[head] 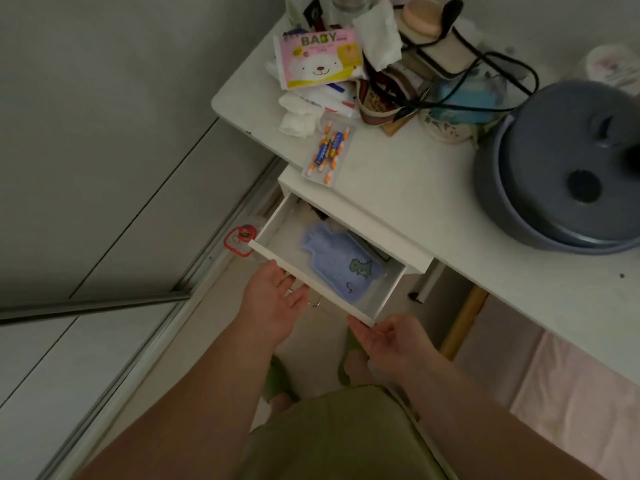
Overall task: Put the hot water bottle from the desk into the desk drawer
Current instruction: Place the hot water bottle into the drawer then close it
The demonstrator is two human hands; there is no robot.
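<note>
The blue hot water bottle, printed with a small green dinosaur, lies flat inside the open white desk drawer. My left hand rests against the drawer's front panel near its left end, fingers spread and touching the panel. My right hand is at the front panel's right corner, fingers curled loosely beside it. Neither hand holds the bottle. The drawer sticks out from under the white desk.
On the desk are a pack of batteries, a pink BABY tissue pack, a pile of clutter with black cords and a grey round pot. A sliding door track runs at left. My feet in green slippers stand below.
</note>
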